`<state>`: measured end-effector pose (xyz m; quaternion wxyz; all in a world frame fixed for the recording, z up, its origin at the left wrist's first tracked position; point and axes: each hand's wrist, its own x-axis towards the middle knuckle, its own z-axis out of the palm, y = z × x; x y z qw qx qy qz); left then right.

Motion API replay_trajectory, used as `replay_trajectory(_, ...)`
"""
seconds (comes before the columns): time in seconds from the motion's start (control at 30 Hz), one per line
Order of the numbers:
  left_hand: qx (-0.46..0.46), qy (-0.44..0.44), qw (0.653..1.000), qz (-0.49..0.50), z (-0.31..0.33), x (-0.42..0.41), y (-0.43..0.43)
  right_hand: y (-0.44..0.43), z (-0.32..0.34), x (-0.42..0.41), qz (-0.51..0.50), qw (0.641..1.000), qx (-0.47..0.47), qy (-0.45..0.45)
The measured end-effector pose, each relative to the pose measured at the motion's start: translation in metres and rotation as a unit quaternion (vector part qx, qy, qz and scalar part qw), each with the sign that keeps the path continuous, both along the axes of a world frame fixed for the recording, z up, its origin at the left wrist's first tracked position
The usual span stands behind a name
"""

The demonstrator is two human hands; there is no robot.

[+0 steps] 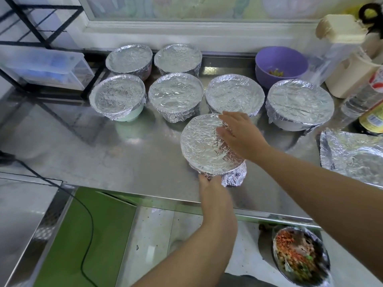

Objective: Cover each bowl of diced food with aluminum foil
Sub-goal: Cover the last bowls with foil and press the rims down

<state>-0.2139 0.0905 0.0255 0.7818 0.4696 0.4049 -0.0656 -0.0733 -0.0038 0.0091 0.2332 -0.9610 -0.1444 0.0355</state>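
A foil-covered bowl (pixel 204 146) stands on the steel counter (pixel 124 154) near its front edge. My left hand (pixel 211 189) touches its near side, where the foil is bunched under the rim. My right hand (pixel 240 135) lies flat on the foil top at the right, fingers straight. Behind it stand several more foil-covered bowls in two rows, among them one (pixel 117 97) at the left and one (pixel 299 102) at the right. An uncovered purple bowl (pixel 280 64) with a little diced food sits at the back right. A loose foil sheet (pixel 352 154) lies at the right edge.
A bottle (pixel 371 104) and a cream container (pixel 348 73) stand at the far right. A black rack (pixel 41 48) with a plastic drawer is at the back left. Below the counter a bowl of scraps (pixel 300 257) sits on the floor, and a black cable (pixel 83 224) runs down.
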Motion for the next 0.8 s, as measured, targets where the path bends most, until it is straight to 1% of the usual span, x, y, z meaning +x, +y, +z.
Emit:
replay_trajectory(0.07, -0.02, -0.016, 0.999, 0.03, 0.001, 0.007, -0.001, 0.003, 0.002, 0.001, -0.007, 1.0, -0.009, 0.012)
replay_trajectory(0.1, -0.015, -0.016, 0.999, 0.034, 0.002, 0.009, 0.0, 0.004, 0.004, 0.001, -0.01, 1.0, -0.016, 0.016)
replay_trajectory(0.33, 0.089, 0.007, 0.996, 0.029, -0.008, 0.019, 0.024, 0.003, 0.015, -0.001, -0.052, 0.997, -0.029, 0.055)
replay_trajectory(0.47, 0.127, -0.009, 0.992, 0.02, -0.014, 0.031, 0.039, 0.007, 0.014, 0.005, -0.038, 0.996, -0.054, 0.054)
replay_trajectory(0.53, 0.149, -0.026, 0.988, 0.008, -0.015, 0.036, 0.044, 0.013, 0.01, 0.006, -0.03, 0.998, -0.027, 0.053)
replay_trajectory(0.67, 0.153, -0.045, 0.987, -0.001, -0.014, 0.044, 0.048, 0.021, 0.002, 0.0, -0.039, 0.997, 0.045, 0.052)
replay_trajectory(0.8, 0.157, -0.05, 0.986, 0.0, -0.015, 0.043, 0.048, 0.023, 0.002, -0.002, -0.051, 0.994, 0.059, 0.07)
